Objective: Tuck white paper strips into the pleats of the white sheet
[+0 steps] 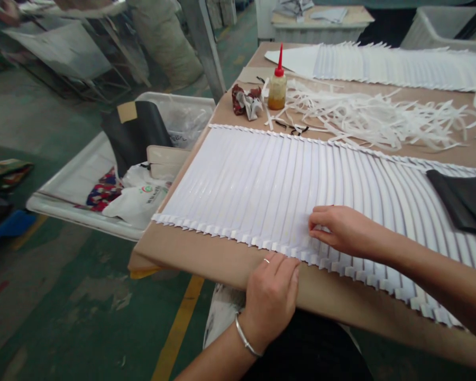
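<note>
A long row of overlapping white strips (238, 185), like paper or thin sheet pieces, lies fanned across the brown-covered table (190, 254). At the row's near edge, my left hand (272, 291) rests with its fingers bent and together, fingertips against the folded strip ends. What those fingertips hold, if anything, is hidden. My right hand (337, 227) is over the strips a little further right. Its thumb and fingers are closed in a pinch, and anything between them is too small to make out. A folded black sheet (468, 201) lies on the strips at the right.
Behind the row are a glue bottle (277, 90) with a red nozzle, a crumpled wrapper (246, 101) and a heap of thin white offcuts (381, 116). Another strip row (381, 63) lies farther back. Left of the table stands a white bin (79, 219) holding bags and a black sheet.
</note>
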The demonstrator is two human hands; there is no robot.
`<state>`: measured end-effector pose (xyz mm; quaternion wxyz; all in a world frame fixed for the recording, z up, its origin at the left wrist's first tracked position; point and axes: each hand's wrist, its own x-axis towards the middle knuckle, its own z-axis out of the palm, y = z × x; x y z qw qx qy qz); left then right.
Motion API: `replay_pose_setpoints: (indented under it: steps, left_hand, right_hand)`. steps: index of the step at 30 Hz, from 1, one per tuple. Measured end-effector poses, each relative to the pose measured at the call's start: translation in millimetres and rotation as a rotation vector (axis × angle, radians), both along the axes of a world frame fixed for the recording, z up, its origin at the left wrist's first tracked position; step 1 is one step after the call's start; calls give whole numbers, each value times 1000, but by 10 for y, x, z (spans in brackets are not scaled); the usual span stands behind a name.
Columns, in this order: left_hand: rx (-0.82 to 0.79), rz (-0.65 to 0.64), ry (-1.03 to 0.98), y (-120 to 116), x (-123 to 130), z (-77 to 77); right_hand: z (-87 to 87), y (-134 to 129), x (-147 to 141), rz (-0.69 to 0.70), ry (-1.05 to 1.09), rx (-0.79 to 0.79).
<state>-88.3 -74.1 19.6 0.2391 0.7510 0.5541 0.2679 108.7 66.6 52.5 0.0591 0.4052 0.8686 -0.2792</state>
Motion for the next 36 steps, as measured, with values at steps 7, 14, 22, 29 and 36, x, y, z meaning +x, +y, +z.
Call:
replay_pose_setpoints:
  steps: [7,14,22,29,36]
  left_hand:
    - [112,-60,131,136,1,1]
    - [130,-108,309,249,74,-37]
    - [95,-80,367,265,145,-75]
    - [96,-56,334,274,152,-53]
    - [94,-66,306,272,149,-82]
  right_hand:
    - [54,133,-119,60,-104,36]
    - [39,128,-137,77,-134,39]
    - [50,374,20,37,-48,64]
    - [54,877,169,-54,-36,129]
    - [48,966,62,-47,-75,98]
